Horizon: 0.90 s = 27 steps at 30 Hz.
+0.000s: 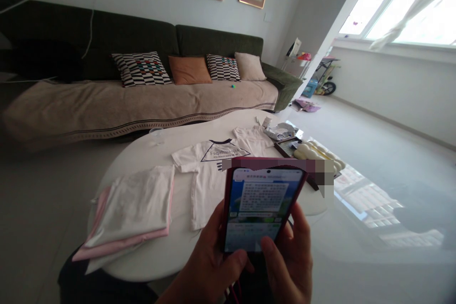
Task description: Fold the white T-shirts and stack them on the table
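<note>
A smartphone (256, 213) in a dark red case stands tilted up before me, its screen lit with a page of text. Around its left side and lower edge my left hand (213, 259) is closed, the thumb at the bottom of the screen. My right hand (290, 259) grips the right side, its thumb over the lower screen. Behind the phone a white T-shirt (210, 171) with dark printing lies spread on the white table (142, 266), partly hidden. To the left rests a stack of folded white and pink garments or bags (135, 204).
A second pale shirt (252, 137), a crumpled plastic bag (281, 130) and a dark tray (285, 147) with a cream puffy object (317, 152) lie on the table's far right. Beyond it stands a green sofa (221, 40) with several cushions. Part of the picture above the phone is pixelated.
</note>
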{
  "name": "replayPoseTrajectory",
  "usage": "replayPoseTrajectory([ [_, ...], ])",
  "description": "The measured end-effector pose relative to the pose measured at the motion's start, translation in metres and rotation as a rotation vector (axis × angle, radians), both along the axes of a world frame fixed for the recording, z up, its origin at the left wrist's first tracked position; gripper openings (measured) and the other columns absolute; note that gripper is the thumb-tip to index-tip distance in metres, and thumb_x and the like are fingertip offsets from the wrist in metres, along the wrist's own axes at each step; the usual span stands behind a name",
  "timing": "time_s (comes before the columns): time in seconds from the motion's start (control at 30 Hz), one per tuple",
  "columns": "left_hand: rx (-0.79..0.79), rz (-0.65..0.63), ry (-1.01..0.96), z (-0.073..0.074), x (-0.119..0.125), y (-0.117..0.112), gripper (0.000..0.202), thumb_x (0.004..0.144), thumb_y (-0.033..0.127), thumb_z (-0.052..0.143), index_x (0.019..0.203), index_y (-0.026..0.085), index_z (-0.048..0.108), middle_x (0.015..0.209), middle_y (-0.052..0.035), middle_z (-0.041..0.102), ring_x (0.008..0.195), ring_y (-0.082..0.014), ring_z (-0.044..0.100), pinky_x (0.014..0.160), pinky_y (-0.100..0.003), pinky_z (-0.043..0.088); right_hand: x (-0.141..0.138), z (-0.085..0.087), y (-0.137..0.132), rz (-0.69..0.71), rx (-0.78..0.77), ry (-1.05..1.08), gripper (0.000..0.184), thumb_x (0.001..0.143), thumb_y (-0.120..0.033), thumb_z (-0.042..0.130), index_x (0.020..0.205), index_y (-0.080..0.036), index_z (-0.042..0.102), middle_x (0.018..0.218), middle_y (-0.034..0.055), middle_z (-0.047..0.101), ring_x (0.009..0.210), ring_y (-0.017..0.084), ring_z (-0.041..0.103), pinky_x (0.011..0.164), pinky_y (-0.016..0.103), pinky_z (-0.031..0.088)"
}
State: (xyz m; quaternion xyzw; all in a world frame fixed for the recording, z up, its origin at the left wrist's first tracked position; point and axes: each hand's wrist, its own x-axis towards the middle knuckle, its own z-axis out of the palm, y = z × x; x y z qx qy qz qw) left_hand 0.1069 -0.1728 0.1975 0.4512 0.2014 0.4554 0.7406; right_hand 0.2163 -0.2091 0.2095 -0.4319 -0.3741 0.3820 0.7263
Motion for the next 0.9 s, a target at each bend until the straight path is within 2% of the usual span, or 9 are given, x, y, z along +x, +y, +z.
replayPoseTrajectory([
  [0.17, -0.028, 0.046, 0.09, 0.002, 0.002, 0.0, 0.057, 0.081, 0.033, 0.065, 0.133, 0.028, 0.04, 0.11, -0.0083, 0.064, 0.07, -0.014, 0.063, 0.06, -0.022, 0.054, -0.004, 0.007, 0.0, 0.04, 0.036, 0.07, 0.048, 0.088, -0.026, 0.056, 0.131, -0.043, 0.043, 0.122, -0.0001, 0.062, 0.108, 0.022, 0.061, 0.085, 0.036, 0.054],
  [0.27, -0.043, 0.052, 0.111, 0.004, 0.002, 0.001, 0.052, 0.083, 0.032, 0.063, 0.13, 0.028, 0.043, 0.108, -0.0077, 0.065, 0.066, -0.0116, 0.062, 0.06, -0.021, 0.054, -0.005, 0.008, 0.0, 0.026, 0.033, 0.088, 0.047, 0.088, -0.026, 0.057, 0.13, -0.042, 0.044, 0.12, 0.0003, 0.063, 0.106, 0.022, 0.062, 0.084, 0.036, 0.054],
  [0.43, -0.023, -0.002, -0.036, 0.003, 0.001, 0.003, 0.063, 0.078, 0.04, 0.066, 0.135, 0.028, 0.041, 0.118, -0.0097, 0.061, 0.089, -0.0238, 0.064, 0.062, -0.025, 0.055, -0.002, 0.004, 0.002, 0.001, 0.032, 0.083, 0.046, 0.088, -0.026, 0.057, 0.13, -0.037, 0.043, 0.113, 0.0028, 0.066, 0.097, 0.021, 0.065, 0.075, 0.033, 0.055],
  [0.5, -0.059, -0.014, -0.068, 0.002, 0.001, 0.005, 0.059, 0.081, 0.044, 0.061, 0.135, 0.028, 0.042, 0.119, -0.0095, 0.061, 0.096, -0.0266, 0.062, 0.06, -0.025, 0.054, 0.0, 0.001, 0.003, -0.004, 0.033, 0.066, 0.045, 0.088, -0.026, 0.056, 0.13, -0.036, 0.043, 0.111, 0.0029, 0.067, 0.093, 0.02, 0.066, 0.073, 0.033, 0.055],
  [0.6, -0.082, -0.026, -0.058, 0.002, 0.001, 0.006, 0.055, 0.084, 0.043, 0.057, 0.135, 0.029, 0.043, 0.121, -0.009, 0.06, 0.102, -0.0273, 0.06, 0.059, -0.024, 0.054, 0.005, -0.004, 0.006, -0.019, 0.066, 0.026, 0.043, 0.089, -0.026, 0.054, 0.129, -0.036, 0.042, 0.108, 0.0039, 0.068, 0.088, 0.02, 0.068, 0.068, 0.032, 0.055],
  [0.73, -0.013, -0.078, -0.115, 0.002, 0.0, 0.006, 0.062, 0.08, 0.044, 0.062, 0.138, 0.031, 0.041, 0.127, -0.0079, 0.057, 0.104, -0.0281, 0.059, 0.064, -0.027, 0.054, 0.01, -0.011, 0.011, -0.1, 0.121, -0.077, 0.043, 0.088, -0.02, 0.055, 0.127, -0.033, 0.044, 0.099, 0.0043, 0.071, 0.076, 0.018, 0.069, 0.058, 0.027, 0.055],
  [0.8, -0.026, -0.093, -0.149, 0.001, 0.0, 0.006, 0.058, 0.083, 0.042, 0.059, 0.137, 0.034, 0.041, 0.127, -0.0059, 0.058, 0.106, -0.027, 0.059, 0.067, -0.027, 0.054, 0.012, -0.013, 0.012, -0.131, 0.113, -0.102, 0.043, 0.088, -0.017, 0.055, 0.127, -0.032, 0.045, 0.095, 0.0042, 0.072, 0.073, 0.018, 0.069, 0.055, 0.025, 0.054],
  [0.9, -0.057, -0.11, -0.193, 0.0, -0.001, 0.007, 0.051, 0.086, 0.041, 0.055, 0.135, 0.036, 0.044, 0.124, -0.004, 0.06, 0.104, -0.0254, 0.06, 0.067, -0.026, 0.054, 0.013, -0.015, 0.013, -0.122, 0.131, -0.09, 0.038, 0.09, -0.022, 0.051, 0.127, -0.03, 0.046, 0.098, 0.0068, 0.072, 0.073, 0.02, 0.07, 0.052, 0.025, 0.054],
])
